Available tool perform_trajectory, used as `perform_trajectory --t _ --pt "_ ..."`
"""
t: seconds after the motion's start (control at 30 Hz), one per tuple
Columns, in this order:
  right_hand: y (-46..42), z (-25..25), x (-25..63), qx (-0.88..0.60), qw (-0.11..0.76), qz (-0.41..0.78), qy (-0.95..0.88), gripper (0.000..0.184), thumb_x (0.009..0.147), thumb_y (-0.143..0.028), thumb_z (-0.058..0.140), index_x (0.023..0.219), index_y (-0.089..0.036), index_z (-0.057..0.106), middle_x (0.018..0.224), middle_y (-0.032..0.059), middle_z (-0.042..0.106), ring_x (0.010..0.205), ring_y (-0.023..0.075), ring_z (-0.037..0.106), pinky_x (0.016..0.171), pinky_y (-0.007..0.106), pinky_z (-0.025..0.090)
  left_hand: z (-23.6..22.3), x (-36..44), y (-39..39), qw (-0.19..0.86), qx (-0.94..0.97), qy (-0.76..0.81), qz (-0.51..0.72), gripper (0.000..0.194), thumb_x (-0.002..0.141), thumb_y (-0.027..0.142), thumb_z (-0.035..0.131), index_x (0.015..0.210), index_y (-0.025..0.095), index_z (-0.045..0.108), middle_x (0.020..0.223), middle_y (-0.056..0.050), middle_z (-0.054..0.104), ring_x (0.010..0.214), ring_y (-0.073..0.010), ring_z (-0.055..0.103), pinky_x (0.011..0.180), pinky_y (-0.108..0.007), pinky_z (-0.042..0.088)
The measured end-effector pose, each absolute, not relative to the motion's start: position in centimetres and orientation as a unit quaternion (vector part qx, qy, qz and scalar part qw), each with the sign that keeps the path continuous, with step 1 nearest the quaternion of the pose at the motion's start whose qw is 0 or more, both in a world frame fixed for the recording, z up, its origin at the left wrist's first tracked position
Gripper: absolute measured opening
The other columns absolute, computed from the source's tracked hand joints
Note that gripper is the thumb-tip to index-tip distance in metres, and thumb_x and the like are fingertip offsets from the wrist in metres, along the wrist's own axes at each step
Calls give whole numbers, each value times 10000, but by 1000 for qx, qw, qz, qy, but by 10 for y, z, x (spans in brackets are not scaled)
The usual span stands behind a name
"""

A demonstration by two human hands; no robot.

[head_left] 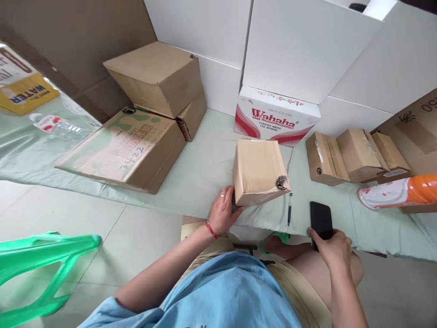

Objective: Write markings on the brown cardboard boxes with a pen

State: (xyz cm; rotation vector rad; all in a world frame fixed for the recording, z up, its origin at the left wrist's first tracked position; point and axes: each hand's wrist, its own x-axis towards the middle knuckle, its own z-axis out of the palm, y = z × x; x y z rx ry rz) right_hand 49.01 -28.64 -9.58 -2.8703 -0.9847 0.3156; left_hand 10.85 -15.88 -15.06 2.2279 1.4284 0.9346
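A small brown cardboard box [258, 170] with a torn front corner sits near the table's front edge. My left hand [223, 212] grips its lower left corner, fingers curled against the side. A red cord is round that wrist. My right hand [332, 246] is closed on the near end of a black phone [320, 219] that lies at the table edge. A black pen [289, 208] lies between the box and the phone.
The table [201, 173] has a pale green cover. Larger cardboard boxes [136, 136] stand at the left, a white and red Wahaha carton [275, 116] behind, and small brown boxes [355, 156] plus an orange-capped bottle [399, 191] at the right. A green plastic stool [41, 269] stands lower left.
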Motion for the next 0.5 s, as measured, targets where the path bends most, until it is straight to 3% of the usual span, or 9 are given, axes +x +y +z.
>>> perform_trajectory --t 0.13,0.23,0.37,0.5 --pt "-304 -96 493 -931 116 108 -330 1078 573 -846 684 1230 8 700 1180 376 709 1321 572 600 1111 612 518 -152 112 -164 157 796 494 312 745 946 364 768 1568 161 409 1452 -224 638 1314 -390 670 1110 -558 601" --pt "-305 -85 483 -918 212 134 -309 876 536 -786 795 1113 -130 721 1097 271 757 1138 491 695 992 578 571 -151 111 -163 157 800 493 304 751 964 398 749 1583 154 400 1468 -233 631 1328 -395 658 1129 -571 585" --pt "-297 -51 444 -837 417 233 -266 919 581 -724 889 1279 -172 662 1153 135 761 932 288 714 738 378 572 -150 110 -162 158 806 489 295 732 987 415 720 1590 151 399 1477 -241 622 1343 -405 643 1132 -586 575" --pt "-288 -5 387 -742 515 261 -341 864 687 -584 938 1385 -200 604 1109 85 743 884 217 693 685 298 547 -152 111 -160 158 808 483 298 742 982 455 741 1570 146 409 1464 -250 615 1321 -419 647 1119 -607 578"
